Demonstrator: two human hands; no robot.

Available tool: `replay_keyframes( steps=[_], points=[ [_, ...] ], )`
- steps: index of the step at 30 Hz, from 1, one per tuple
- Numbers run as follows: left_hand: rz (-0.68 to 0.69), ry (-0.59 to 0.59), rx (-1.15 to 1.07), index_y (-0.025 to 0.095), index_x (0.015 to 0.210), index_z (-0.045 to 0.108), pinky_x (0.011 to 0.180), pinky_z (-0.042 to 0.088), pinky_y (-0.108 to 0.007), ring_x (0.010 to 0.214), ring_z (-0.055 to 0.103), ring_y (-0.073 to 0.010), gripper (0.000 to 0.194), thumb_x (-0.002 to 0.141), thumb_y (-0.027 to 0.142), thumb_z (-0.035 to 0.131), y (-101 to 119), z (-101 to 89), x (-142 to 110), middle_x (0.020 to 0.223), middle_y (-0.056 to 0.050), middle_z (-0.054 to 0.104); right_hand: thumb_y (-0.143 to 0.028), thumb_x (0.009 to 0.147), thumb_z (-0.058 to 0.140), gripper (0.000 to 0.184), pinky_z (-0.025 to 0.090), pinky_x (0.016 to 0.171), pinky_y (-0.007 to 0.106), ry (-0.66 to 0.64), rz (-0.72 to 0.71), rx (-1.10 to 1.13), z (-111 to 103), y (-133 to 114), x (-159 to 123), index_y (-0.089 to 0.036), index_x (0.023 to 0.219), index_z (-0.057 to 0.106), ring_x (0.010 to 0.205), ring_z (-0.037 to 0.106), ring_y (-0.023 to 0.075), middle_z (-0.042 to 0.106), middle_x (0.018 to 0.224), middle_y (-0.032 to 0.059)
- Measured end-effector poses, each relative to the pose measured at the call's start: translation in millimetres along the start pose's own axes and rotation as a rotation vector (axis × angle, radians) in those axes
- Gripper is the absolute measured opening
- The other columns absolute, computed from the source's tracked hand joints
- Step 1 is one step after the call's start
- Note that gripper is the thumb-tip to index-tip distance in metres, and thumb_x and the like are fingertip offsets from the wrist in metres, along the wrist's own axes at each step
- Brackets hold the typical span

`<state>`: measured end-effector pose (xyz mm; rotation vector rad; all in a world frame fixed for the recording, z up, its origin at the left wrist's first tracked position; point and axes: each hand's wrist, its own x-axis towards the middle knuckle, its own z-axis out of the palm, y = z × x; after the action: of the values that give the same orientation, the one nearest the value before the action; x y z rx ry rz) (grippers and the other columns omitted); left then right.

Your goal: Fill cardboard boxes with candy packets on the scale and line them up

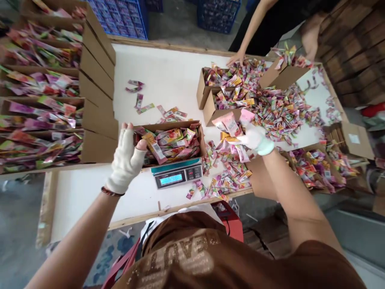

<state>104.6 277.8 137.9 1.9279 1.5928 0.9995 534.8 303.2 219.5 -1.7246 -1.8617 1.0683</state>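
My left hand (126, 158), in a fingerless white glove, grips the left wall of a cardboard box (171, 125) that stands on a digital scale (177, 175). The box holds several colourful sachets (171, 144). My right hand (254, 138), also in a white glove, is closed on a bunch of pink sachets (230, 124) held above the table to the right of the box. A loose heap of sachets (228, 172) lies on the white table (168, 76) beneath that hand.
Stacked open boxes full of sachets (42, 96) line the left side. Further boxes (210, 94) and a big sachet pile (276, 108) sit at the far right, where another person's hand (236, 58) rests. Blue crates (126, 16) stand behind the table.
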Motion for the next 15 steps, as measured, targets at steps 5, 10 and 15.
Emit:
replay_keyframes(
  steps=[5, 10, 15],
  points=[
    [-0.030, 0.059, -0.047, 0.008, 0.170, 0.034, 0.137, 0.024, -0.044, 0.163, 0.030, -0.0308, 0.092, 0.104, 0.073, 0.034, -16.7, 5.4, -17.2, 0.173, -0.021, 0.033, -0.032, 0.085, 0.077, 0.039, 0.059, 0.095, 0.041, -0.348, -0.348, -0.263, 81.2, -107.7, 49.1, -0.017, 0.121, 0.074, 0.103, 0.072, 0.0269, 0.077, 0.112, 0.0094],
    [-0.029, 0.055, -0.100, 0.014, 0.170, 0.037, 0.137, 0.024, -0.046, 0.163, 0.031, -0.0313, 0.086, 0.104, 0.071, 0.037, -23.1, 8.9, -19.3, 0.173, -0.017, 0.035, -0.027, 0.089, 0.071, 0.061, 0.060, 0.093, 0.051, -0.502, -0.221, -0.993, 192.2, -129.3, 78.0, -0.015, 0.147, 0.060, 0.120, 0.070, 0.0417, 0.067, 0.134, 0.0252],
    [-0.037, 0.008, -0.134, 0.007, 0.168, 0.036, 0.135, 0.023, -0.052, 0.163, 0.030, -0.0368, 0.096, 0.100, 0.074, 0.047, -19.3, 5.7, -7.1, 0.172, -0.024, 0.034, -0.041, 0.082, 0.081, 0.096, 0.057, 0.104, 0.055, -0.597, -0.190, -0.887, 173.2, -128.4, 80.7, -0.021, 0.166, 0.039, 0.130, 0.064, 0.0436, 0.056, 0.151, 0.0251]
  ],
)
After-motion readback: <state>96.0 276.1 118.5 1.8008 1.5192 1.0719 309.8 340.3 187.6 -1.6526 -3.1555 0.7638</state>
